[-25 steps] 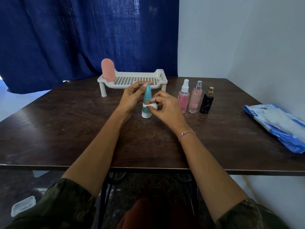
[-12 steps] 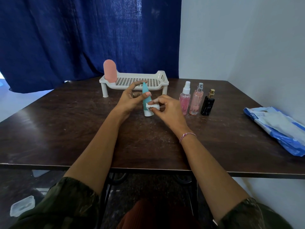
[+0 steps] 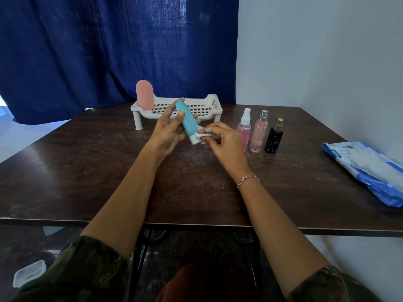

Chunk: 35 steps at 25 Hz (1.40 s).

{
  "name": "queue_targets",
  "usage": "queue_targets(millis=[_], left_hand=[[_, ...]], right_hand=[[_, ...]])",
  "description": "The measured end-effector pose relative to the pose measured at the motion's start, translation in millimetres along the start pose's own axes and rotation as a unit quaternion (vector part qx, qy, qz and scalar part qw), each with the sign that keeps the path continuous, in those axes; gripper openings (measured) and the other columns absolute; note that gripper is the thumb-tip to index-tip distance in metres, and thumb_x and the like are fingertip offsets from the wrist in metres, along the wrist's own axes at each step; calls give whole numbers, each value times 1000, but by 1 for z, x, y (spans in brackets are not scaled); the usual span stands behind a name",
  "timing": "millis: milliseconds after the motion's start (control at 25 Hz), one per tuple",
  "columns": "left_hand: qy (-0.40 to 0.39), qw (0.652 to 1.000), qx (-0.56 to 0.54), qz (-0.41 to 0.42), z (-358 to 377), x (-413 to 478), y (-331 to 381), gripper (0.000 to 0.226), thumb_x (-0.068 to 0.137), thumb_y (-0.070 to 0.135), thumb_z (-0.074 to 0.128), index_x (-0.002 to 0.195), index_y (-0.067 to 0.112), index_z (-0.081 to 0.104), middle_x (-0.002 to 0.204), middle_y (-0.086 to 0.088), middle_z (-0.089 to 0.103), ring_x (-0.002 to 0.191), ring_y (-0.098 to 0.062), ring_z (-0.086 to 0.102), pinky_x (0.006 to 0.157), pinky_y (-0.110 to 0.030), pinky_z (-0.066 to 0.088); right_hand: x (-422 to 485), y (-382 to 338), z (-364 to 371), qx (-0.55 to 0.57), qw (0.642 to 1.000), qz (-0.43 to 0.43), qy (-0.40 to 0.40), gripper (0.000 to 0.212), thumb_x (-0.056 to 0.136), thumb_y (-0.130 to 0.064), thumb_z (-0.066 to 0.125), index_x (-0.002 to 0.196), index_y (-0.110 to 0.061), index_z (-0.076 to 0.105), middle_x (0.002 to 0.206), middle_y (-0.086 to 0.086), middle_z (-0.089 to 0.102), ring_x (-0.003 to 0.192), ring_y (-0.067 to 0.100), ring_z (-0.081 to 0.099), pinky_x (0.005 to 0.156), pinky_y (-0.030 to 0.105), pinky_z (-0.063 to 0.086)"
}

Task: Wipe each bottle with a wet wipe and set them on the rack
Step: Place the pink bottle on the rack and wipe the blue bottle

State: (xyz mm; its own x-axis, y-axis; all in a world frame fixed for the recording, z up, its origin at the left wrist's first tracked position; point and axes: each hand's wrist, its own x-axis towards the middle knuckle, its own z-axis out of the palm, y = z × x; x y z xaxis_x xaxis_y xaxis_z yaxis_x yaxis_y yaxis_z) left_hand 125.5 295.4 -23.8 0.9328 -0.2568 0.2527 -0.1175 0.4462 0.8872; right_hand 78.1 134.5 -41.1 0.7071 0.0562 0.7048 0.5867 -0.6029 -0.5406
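Observation:
My left hand (image 3: 169,129) grips a teal bottle (image 3: 187,120) with a white cap, tilted with its rounded end up and to the left, lifted above the table. My right hand (image 3: 222,138) pinches a small white wet wipe (image 3: 204,134) against the bottle's white cap end. Behind them stands the white perforated rack (image 3: 196,110), with a pink bottle (image 3: 144,95) upright on its left end. To the right, three spray bottles stand in a row on the table: a clear pink one with a white top (image 3: 244,129), a pink one with a silver top (image 3: 258,134) and a black one with a gold top (image 3: 274,138).
A blue and white wet-wipe pack (image 3: 368,168) lies at the table's right edge. The dark wooden table (image 3: 87,171) stands against a white wall on the right, with a blue curtain (image 3: 109,51) behind. A clear plastic box (image 3: 29,273) sits on the floor at lower left.
The teal bottle stood upright on the table; my left hand has lifted and tilted it. My right hand keeps the wipe at the cap end.

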Motion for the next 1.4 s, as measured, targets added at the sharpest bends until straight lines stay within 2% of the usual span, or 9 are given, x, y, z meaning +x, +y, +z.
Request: queue_targets(millis=[120, 240, 320, 480, 720, 1040, 1200, 1320, 1400], left_hand=[[3, 1000, -13, -3, -1, 0, 2, 42, 97, 16, 45, 138, 20, 40, 126, -22, 55, 102, -27, 67, 82, -42, 57], [22, 999, -48, -13, 1, -1, 0, 39, 98, 19, 42, 137, 16, 40, 116, -19, 61, 98, -25, 68, 81, -43, 57], [44, 995, -84, -26, 1, 1, -1, 40, 98, 23, 43, 137, 13, 38, 119, -20, 59, 99, -27, 68, 84, -45, 56], [64, 989, -130, -31, 6, 1, -2, 45, 98, 28, 43, 136, 6, 34, 129, -23, 53, 100, -27, 67, 77, -40, 58], [79, 980, -183, -3, 12, 2, -5, 48, 97, 18, 46, 139, 4, 30, 130, -18, 51, 114, -29, 57, 72, -38, 59], [95, 981, -169, 31, 14, 5, -8, 57, 94, 14, 50, 143, 3, 21, 137, -17, 48, 120, -29, 54, 75, -39, 59], [101, 984, -148, 21, 17, 3, -10, 58, 94, 14, 50, 142, 4, 19, 121, -13, 57, 116, -27, 57, 72, -38, 59], [101, 983, -150, 16, 18, 2, -10, 55, 96, 16, 48, 142, 6, 20, 122, -10, 55, 113, -24, 58, 72, -37, 59], [101, 983, -153, 12, 18, 3, -10, 54, 96, 17, 47, 142, 6, 20, 124, -11, 54, 113, -24, 57, 73, -38, 59]], right_hand=[[0, 2, -1, 14, 999, 41, -4, 23, 85, -9, 63, 108, -7, 66, 108, 4, 65, 95, 2, 53, 81, 4, 42], [2, 4, -1, 93, 986, 135, -9, 28, 85, -14, 64, 113, -10, 64, 111, 3, 65, 100, 6, 57, 85, 17, 48], [3, 2, 0, 230, 949, 214, -15, 30, 85, -13, 64, 115, -10, 62, 110, 1, 66, 103, 10, 60, 87, 27, 53], [1, -5, -1, 453, 849, 273, 0, 23, 86, -2, 59, 108, -10, 60, 108, 4, 63, 100, 14, 64, 77, 23, 56], [2, -4, 3, 556, 775, 298, 40, 24, 84, 3, 58, 107, -5, 57, 117, 17, 60, 100, 24, 65, 76, 22, 56], [2, -7, 3, 488, 830, 263, 61, 26, 80, -2, 67, 103, -8, 58, 111, 17, 65, 95, 27, 66, 68, 21, 55], [5, -10, -2, 466, 845, 235, 114, 29, 79, -2, 68, 106, -5, 60, 110, 14, 65, 93, 18, 65, 63, 17, 53], [6, -4, -7, 403, 862, 231, 202, 25, 78, -2, 69, 103, -5, 64, 104, 8, 66, 92, 11, 64, 69, 19, 55], [6, 0, -6, 334, 893, 222, 205, 25, 78, -6, 70, 102, -7, 66, 105, 7, 67, 98, 13, 63, 77, 23, 55]])
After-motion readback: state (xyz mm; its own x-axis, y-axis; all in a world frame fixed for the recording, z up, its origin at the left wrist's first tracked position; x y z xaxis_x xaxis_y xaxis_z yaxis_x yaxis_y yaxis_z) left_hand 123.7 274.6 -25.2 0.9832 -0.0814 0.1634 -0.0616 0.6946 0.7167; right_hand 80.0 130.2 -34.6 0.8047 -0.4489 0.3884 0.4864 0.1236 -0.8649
